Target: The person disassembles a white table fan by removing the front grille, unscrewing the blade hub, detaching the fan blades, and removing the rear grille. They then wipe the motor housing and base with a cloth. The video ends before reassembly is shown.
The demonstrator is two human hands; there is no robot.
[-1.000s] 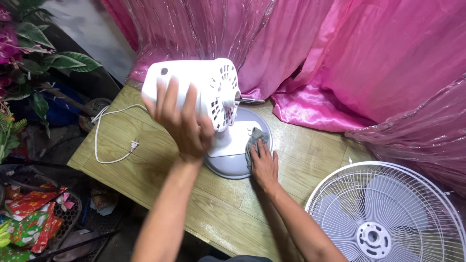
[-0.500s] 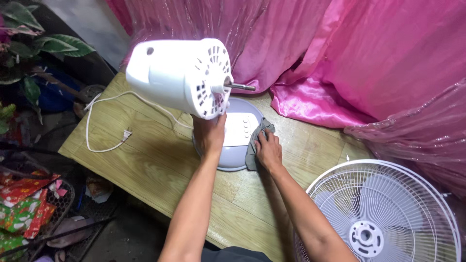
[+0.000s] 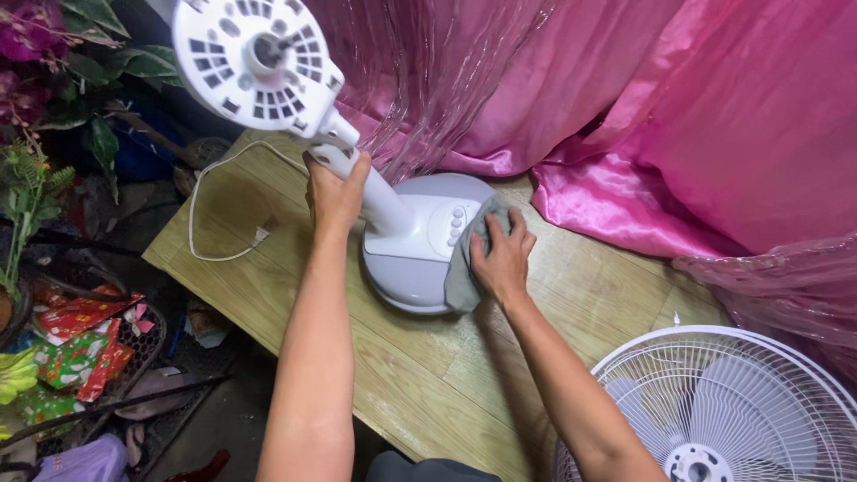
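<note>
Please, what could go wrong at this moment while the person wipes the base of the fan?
1. The fan is held only at its neck by the left hand; the heavy motor head could tip it.
2. The bare shaft might poke the person.
3. The loose power cord lies on the wooden table; it may snag.

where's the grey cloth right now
In the head view, the grey cloth lies under the right hand, pressed on the right edge of the fan base, near the middle of the wooden table.
</note>
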